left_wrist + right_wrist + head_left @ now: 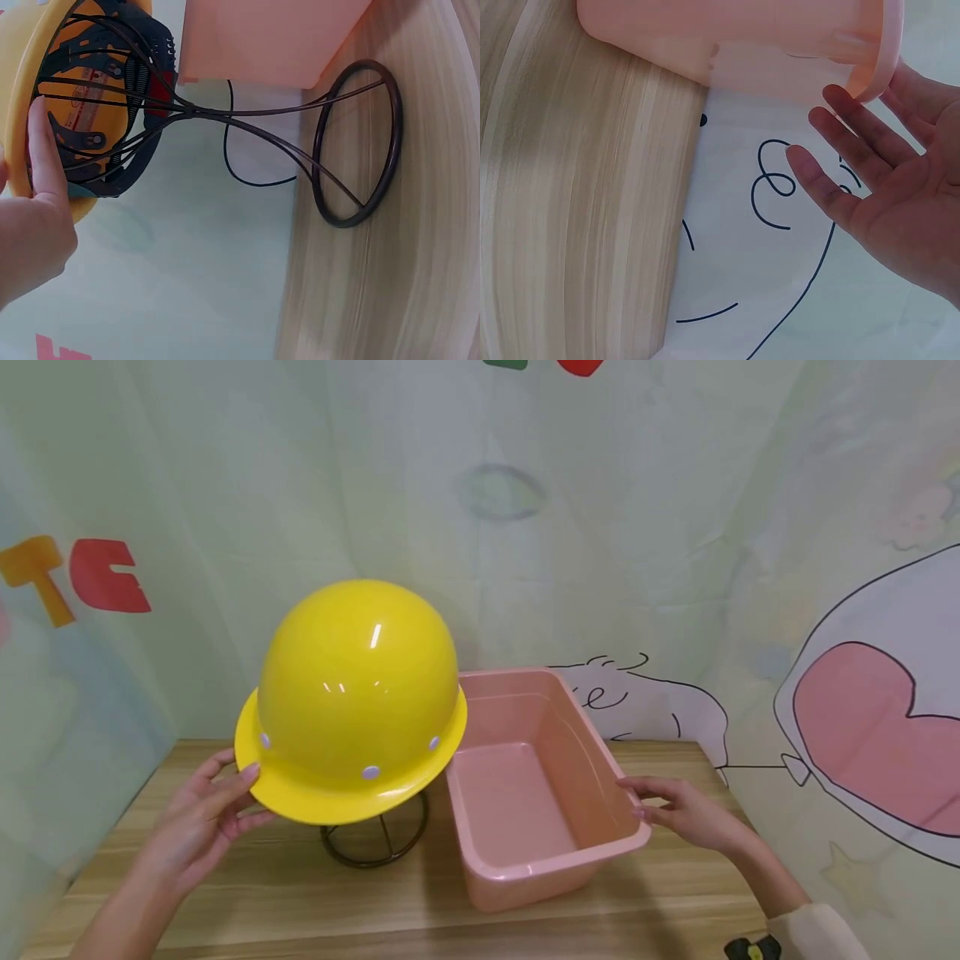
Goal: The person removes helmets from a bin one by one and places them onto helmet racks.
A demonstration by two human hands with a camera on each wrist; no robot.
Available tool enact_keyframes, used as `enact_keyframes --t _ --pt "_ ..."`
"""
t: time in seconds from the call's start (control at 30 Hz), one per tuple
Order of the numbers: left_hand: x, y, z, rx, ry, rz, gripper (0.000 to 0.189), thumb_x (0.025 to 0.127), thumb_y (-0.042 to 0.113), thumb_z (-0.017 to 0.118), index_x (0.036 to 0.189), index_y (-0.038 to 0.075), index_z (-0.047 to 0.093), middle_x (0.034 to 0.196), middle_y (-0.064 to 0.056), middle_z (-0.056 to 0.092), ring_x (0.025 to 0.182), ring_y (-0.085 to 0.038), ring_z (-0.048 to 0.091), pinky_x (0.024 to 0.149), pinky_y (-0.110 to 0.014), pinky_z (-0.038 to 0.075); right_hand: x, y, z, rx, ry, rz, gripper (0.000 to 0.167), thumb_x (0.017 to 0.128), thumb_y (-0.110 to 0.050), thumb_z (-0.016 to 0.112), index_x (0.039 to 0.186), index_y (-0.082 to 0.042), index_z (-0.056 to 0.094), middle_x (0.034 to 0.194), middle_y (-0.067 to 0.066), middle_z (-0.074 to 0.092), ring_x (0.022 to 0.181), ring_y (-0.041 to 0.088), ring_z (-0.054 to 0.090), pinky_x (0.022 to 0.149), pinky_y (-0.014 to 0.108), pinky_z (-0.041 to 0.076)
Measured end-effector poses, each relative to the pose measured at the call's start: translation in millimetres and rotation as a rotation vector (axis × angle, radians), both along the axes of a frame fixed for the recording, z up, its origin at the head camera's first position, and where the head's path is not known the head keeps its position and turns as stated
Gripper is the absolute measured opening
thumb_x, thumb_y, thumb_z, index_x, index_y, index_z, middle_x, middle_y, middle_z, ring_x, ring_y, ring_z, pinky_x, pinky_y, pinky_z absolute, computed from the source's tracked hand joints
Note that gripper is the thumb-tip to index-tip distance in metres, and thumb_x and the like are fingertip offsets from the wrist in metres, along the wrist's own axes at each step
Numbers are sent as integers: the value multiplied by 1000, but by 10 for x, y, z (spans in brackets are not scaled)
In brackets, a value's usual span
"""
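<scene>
A yellow hard hat (pixel 360 685) sits on a dark wire stand (pixel 378 852), whose ring base rests on the table. In the left wrist view the wires of the stand (pixel 251 112) run up into the hat's inside, where a dark harness (pixel 154 45) shows. My left hand (pixel 202 818) holds the brim at its left side, thumb above and fingers beneath. To the right of the hat is a pink plastic basin (pixel 555 860) with nothing in it. My right hand (pixel 686 814) pinches the basin's right rim; in the right wrist view several fingers (pixel 855 150) spread loosely below the rim.
Both things are on a wood-grain table (pixel 360 918) in front of a printed cloth backdrop (pixel 397 468). The hat's brim reaches the basin's left edge. A dark bow (pixel 752 948) shows by the right sleeve (pixel 813 931).
</scene>
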State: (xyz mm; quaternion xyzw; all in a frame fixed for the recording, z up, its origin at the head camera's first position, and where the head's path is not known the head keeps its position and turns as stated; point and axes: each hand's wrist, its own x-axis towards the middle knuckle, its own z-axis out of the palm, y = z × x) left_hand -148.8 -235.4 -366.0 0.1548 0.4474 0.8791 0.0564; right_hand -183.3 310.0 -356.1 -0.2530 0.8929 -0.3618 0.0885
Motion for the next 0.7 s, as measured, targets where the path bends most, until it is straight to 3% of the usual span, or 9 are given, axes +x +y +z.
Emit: enact_keyframes --t 0.47,0.7 --pt "17 -26 14 -3 43 -33 30 98 -3 30 116 8 52 106 -8 63 91 -22 64 72 -36 54 7 1 12 -23 3 14 40 89 -12 60 125 2 52 119 20 56 106 23 54 77 26 52" --pt "27 -34 15 -25 62 -39 31 98 -2 29 115 7 54 107 -8 63 91 -22 64 73 -36 53 29 1 23 -15 -9 5 43 89 -14 59 128 0 49 122 20 54 108 32 51 78 28 51"
